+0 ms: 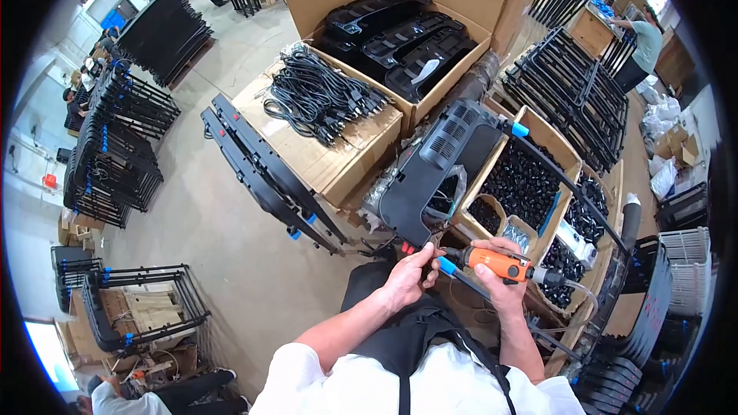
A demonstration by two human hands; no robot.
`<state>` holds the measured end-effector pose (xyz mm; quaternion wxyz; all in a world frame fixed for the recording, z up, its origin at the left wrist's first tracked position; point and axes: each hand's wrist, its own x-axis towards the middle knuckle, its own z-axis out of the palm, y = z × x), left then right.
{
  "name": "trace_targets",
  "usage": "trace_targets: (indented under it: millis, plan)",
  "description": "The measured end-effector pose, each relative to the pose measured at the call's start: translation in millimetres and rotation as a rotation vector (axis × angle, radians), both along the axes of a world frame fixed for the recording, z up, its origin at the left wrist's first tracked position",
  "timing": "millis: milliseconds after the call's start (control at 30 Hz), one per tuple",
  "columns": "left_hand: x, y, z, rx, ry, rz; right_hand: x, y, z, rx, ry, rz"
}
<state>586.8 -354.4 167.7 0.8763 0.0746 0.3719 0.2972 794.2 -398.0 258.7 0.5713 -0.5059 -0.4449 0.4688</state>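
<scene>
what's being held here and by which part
Right hand: the orange power driver, by its body. Left hand: near the driver's tip; whether it grips anything can't be told.

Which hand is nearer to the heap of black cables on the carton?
Left. The left hand is below and right of the cables in view; the right hand, holding the orange driver, is farther to the right.

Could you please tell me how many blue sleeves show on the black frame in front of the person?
2: one blue sleeve near the far end of the black frame, the other blue sleeve between the left hand and right hand. More may be hidden.
</scene>
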Motion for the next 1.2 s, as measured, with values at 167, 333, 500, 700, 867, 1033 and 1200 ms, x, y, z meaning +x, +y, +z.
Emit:
trace_targets:
  millis: [167,333,500,700,867,1033,1200]
  plan:
    - [6.4,-20.7,-8.1,-0.173,-0.158,0.12,-1.6,-28.4,-4.9,-0.006,-0.019,0.071]
    - [9.9,-36.0,-18.3,-0.256,-0.237,0.145,-3.1,-48.9,-13.4,0.005,-0.051,0.086]
    - [5.1,-42.5,-20.5,-0.294,-0.262,0.111,-9.0,-60.9,-24.3,0.037,-0.094,0.047]
    - [-6.3,-43.8,-18.9,-0.306,-0.234,0.053,-22.8,-58.4,-25.6,-0.001,-0.11,0.037]
    - [-19.8,-33.2,-21.1,-0.318,-0.232,0.019,-41.4,-47.7,-22.3,-0.018,-0.239,0.05]
    - [-30.2,-30.2,-23.7,-0.204,-0.116,0.009,-60.7,-24.6,-21.1,-0.056,-0.303,0.034]
    - [-50.7,-18.0,-32.4,-0.162,0.023,-0.059,-75.0,0.6,-23.9,-0.096,-0.435,0.003]
